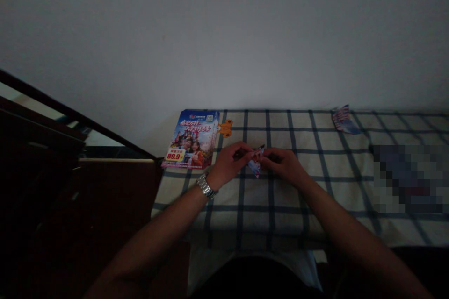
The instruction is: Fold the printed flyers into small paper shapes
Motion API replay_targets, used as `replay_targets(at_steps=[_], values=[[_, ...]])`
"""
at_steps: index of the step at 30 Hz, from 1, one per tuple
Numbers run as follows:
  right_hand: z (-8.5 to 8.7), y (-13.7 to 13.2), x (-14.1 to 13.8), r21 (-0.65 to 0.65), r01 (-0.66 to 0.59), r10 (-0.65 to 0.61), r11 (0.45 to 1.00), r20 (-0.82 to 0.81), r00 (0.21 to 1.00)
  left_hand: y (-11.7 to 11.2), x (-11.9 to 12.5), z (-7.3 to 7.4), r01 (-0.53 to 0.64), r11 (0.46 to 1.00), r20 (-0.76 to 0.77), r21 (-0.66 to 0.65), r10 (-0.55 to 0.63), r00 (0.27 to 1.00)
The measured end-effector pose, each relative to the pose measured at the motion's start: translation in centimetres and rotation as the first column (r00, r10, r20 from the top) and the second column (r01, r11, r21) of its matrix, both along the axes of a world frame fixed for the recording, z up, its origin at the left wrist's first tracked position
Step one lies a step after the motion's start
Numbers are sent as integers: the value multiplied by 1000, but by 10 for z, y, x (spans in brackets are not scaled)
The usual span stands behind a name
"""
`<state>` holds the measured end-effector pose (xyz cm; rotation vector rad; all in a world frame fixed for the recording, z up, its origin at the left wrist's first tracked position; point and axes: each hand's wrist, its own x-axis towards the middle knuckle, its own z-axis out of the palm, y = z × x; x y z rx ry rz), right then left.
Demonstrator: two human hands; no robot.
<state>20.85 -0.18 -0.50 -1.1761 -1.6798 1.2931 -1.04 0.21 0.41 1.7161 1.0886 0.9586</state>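
Note:
Between my two hands is a small folded piece of printed paper [255, 164], blue, pink and white, tilted above the checked cloth. My left hand [231, 162] pinches its left side and wears a metal-banded watch [206, 186] at the wrist. From the other side my right hand [280, 163] grips the paper's right edge with thumb and fingers. Left of my hands lies a stack of printed flyers [191, 142] with a "89.9" price mark. An orange bear-shaped item [225, 128] rests against the stack's right side.
A white cloth with dark checks [298, 126] covers the surface, which meets a plain wall [224, 37] behind. At the back right stands another folded printed paper [345, 120]. A blurred-out dark item [407, 180] lies at the right. Dark furniture with a slanting rail [77, 117] is at the left.

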Motion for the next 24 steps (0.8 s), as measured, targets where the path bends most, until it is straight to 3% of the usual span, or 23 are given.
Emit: replay_targets(at_steps=[17,24], values=[[4,-2,4,77,-96,88,992,100,991,-1,-1,-2,40,999,5,8,-40,999],[0,-1,3,94,-40,33,995,77,997,1,-1,-7,20,1000,36,5,-20,999]])
